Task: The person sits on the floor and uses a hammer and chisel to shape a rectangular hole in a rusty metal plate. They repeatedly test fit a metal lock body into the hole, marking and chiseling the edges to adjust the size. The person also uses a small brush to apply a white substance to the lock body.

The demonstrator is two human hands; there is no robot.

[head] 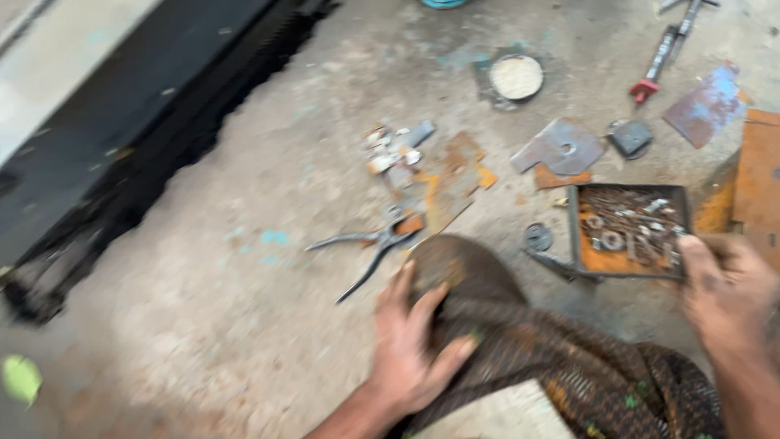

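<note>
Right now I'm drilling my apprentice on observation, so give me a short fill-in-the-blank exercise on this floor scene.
1. The left hand rests on the person's cloth-covered ____.
2. The right hand touches the corner of a rusty ____ of nuts and washers.
3. The pliers lie on the concrete floor with handles spread ____.

Missing words: knee; tray; apart

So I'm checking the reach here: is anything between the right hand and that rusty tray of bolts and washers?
Nothing visible is. The right hand is already at the near right corner of the rusty tray, fingers at its rim. The left hand rests apart on the patterned brown cloth; the pliers lie well to the left.
</note>
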